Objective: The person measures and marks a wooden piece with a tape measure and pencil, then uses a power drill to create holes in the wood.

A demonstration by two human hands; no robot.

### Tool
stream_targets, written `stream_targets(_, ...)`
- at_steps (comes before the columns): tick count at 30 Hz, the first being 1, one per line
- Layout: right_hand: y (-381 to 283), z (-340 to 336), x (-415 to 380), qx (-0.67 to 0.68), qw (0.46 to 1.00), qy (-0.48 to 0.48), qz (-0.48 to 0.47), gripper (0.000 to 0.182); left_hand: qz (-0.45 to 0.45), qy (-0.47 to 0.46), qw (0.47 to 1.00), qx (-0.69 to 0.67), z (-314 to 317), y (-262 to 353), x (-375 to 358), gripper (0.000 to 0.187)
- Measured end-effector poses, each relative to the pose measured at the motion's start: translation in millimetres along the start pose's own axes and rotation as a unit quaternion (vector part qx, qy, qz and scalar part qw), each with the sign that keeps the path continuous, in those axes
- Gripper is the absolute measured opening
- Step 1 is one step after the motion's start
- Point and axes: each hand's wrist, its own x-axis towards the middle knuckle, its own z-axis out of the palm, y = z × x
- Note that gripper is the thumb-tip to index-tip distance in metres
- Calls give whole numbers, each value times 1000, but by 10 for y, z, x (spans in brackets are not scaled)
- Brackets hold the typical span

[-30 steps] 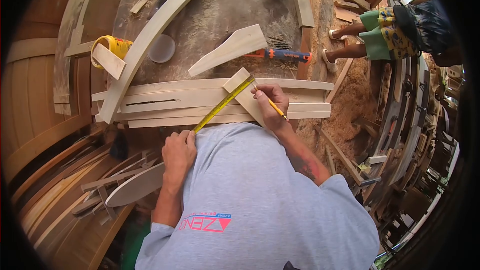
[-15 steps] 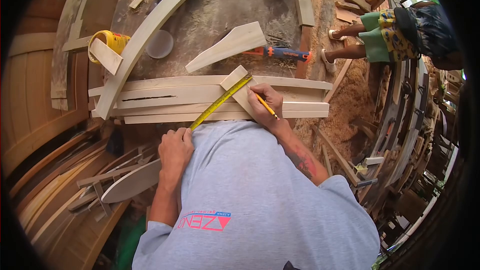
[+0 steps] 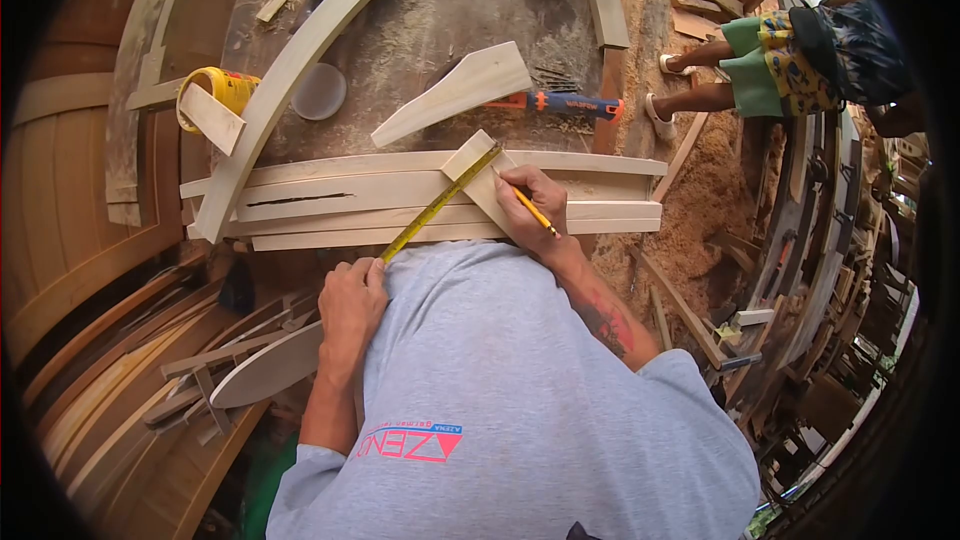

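Tape measure [image 3: 430, 210] slants across stacked boards [image 3: 390, 186], far end on short board [image 3: 486, 196]. Left hand [image 3: 352, 292] curls round near end; right hand [image 3: 532, 204] pinches pencil [image 3: 534, 212], tip at short board. Open bench [image 3: 415, 45] surface separates curved board [image 3: 300, 48] from tapered piece [image 3: 458, 92].

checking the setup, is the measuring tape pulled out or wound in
Pulled out: the yellow tape stretches from the left hand across the wooden strips.
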Motion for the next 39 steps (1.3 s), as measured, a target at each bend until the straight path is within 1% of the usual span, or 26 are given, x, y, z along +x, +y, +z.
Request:
stream_targets(5,20,-20,-25,5,1000,-2,3,7,4,41,999,-19,-121,-51,93,31)
stream_targets(7,52,-42,-88,54,995,-13,78,13,27,71,997,-9,-233,-101,214,30)
stream_targets(8,21,-48,-64,54,996,-11,74,13,29,75,997,-10,-327,-95,280,30)
stream_targets(9,-21,-61,-47,-10,1000,13,-21,18,33,94,995,-8,-425,-86,335,30)
stream_targets(10,-69,-77,-40,-74,990,36,-114,22,36,113,993,-5,-492,-99,392,29)
stream_targets(11,-117,-88,-47,-74,990,37,-115,22,52,135,989,31,-539,-151,458,29)
stream_targets(14,-232,-100,-82,-239,965,-57,-93,59,66,151,986,39,-724,-140,587,28)
stream_targets(15,-196,-117,-91,-239,961,-120,-73,70,82,153,983,52,-753,-140,615,27)
stream_targets(16,-193,-152,-81,-240,962,-114,-69,70,88,152,983,55,-781,-130,636,27)
stream_targets(18,-202,-246,-37,-225,949,-203,-88,65,98,105,986,86,-837,-119,665,25)
stream_targets(19,-191,-325,-30,-223,951,-199,-86,65,101,105,985,91,-841,-153,679,25)
stream_targets(21,-143,-516,-10,-239,928,-263,-115,60,164,90,973,138,-820,-257,731,23)
stream_targets(24,-81,-691,-36,-256,927,-251,-111,59,194,62,962,180,-827,-320,774,23)
stream_targets(25,-102,-717,-28,-235,935,-241,-114,54,200,58,961,183,-810,-333,788,23)
stream_targets(26,-148,-731,-48,-237,936,-237,-108,54,197,53,962,182,-790,-343,797,23)
stream_targets(28,-264,-726,-64,-159,965,-184,-94,49,194,45,963,181,-766,-342,789,23)
stream_targets(29,-326,-725,-85,-155,973,-144,-95,35,189,42,965,177,-763,-333,769,23)
stream_targets(30,-319,-737,-116,-154,973,-147,-95,35,182,40,967,172,-758,-331,747,23)
stream_targets(31,-289,-756,-153,-76,987,-138,-25,31,178,38,968,173,-750,-331,727,23)
stream_targets(32,-257,-747,-193,1,991,-128,45,29,180,40,969,166,-741,-329,713,23)
stream_targets(33,-227,-639,-244,64,994,-61,58,30,184,41,969,161,-736,-333,703,22)
stream_targets(34,-186,-619,-275,65,994,-61,59,30,183,40,969,161,-720,-349,700,22)
stream_targets(36,-121,-612,-311,138,982,-56,113,31,194,53,968,150,-679,-370,712,22)
stream_targets(39,-86,-559,-266,146,978,-81,129,27,179,48,973,137,-672,-359,714,19)
